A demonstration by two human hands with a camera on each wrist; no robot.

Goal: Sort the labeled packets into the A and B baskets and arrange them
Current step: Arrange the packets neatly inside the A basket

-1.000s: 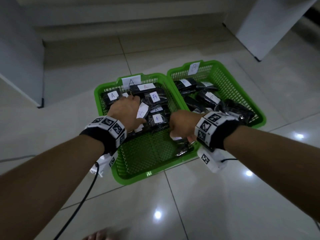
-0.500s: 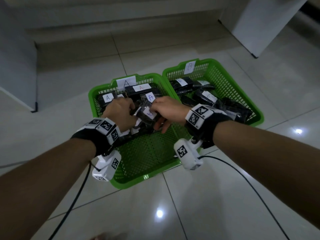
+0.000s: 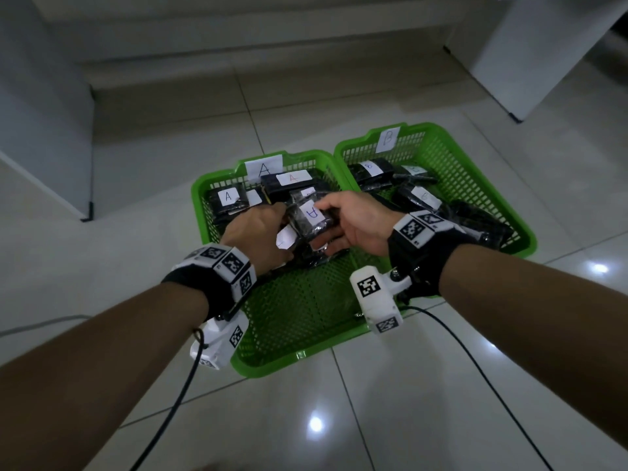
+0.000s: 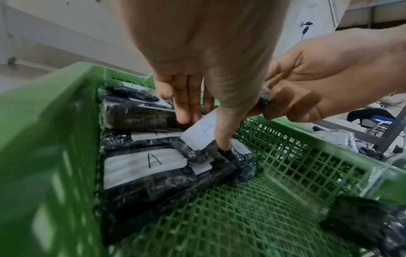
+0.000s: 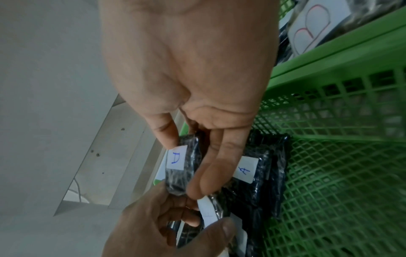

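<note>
Two green baskets stand side by side on the floor: basket A (image 3: pixel 196 202) on the left, basket B (image 3: pixel 492 154) on the right. Black packets with white A labels (image 3: pixel 228 197) lie piled in the far half of basket A. My right hand (image 3: pixel 339 215) grips a black packet with a blue A label (image 3: pixel 311 217) (image 5: pixel 175 160) just above that pile. My left hand (image 3: pixel 272 226) pinches another A-labelled packet (image 4: pixel 201 133) on the pile, thumb in front and fingers behind. Packets with B labels (image 3: pixel 419 198) fill basket B.
The near half of basket A shows bare mesh (image 3: pixel 306 311). Black cables (image 3: pixel 475 368) run from both wrist cameras across the glossy tiles. A white cabinet (image 3: pixel 530 56) stands at the back right and a wall panel (image 3: pixel 40 113) at the left.
My right hand has carried a packet from basket A's near right corner up and left over the A pile. My left hand has stayed on the pile.
</note>
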